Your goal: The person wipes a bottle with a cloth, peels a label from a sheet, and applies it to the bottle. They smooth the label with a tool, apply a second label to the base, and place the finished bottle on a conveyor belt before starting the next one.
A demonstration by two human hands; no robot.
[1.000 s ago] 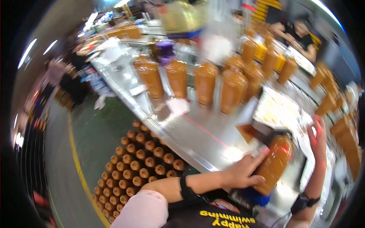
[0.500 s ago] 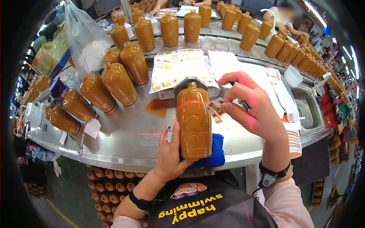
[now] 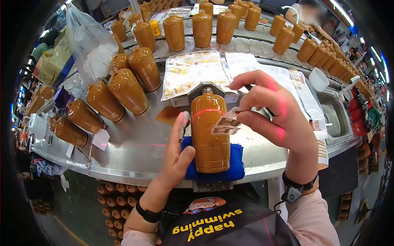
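Note:
A glossy brown bottle (image 3: pixel 209 143) lies on a blue cloth (image 3: pixel 237 164), its clear neck in a dark notched holder (image 3: pixel 196 89). A red laser line crosses its upper part. My right hand (image 3: pixel 273 110) pinches a thin, translucent label with brown print (image 3: pixel 225 126) between thumb and forefinger, over the bottle's right side. Just left of the bottle, my left hand (image 3: pixel 176 153) has its fingers stretched up and its thumb apart, with white coverings on fingertips. An amber flat piece (image 3: pixel 168 115) rests on the metal table behind that hand.
Several brown bottles (image 3: pixel 127 91) stand on the left of the metal table (image 3: pixel 135 158). Behind runs a curved conveyor (image 3: pixel 254 46) with more bottles. Printed sheets (image 3: pixel 193 69) lie beyond the holder; a sink (image 3: pixel 334 117) is at right. A co-worker (image 3: pixel 308 18) is at the back right.
My right hand has brought the label left over the bottle. My left hand has let go of the bottle and moved slightly left. Bottles on the conveyor have shifted right.

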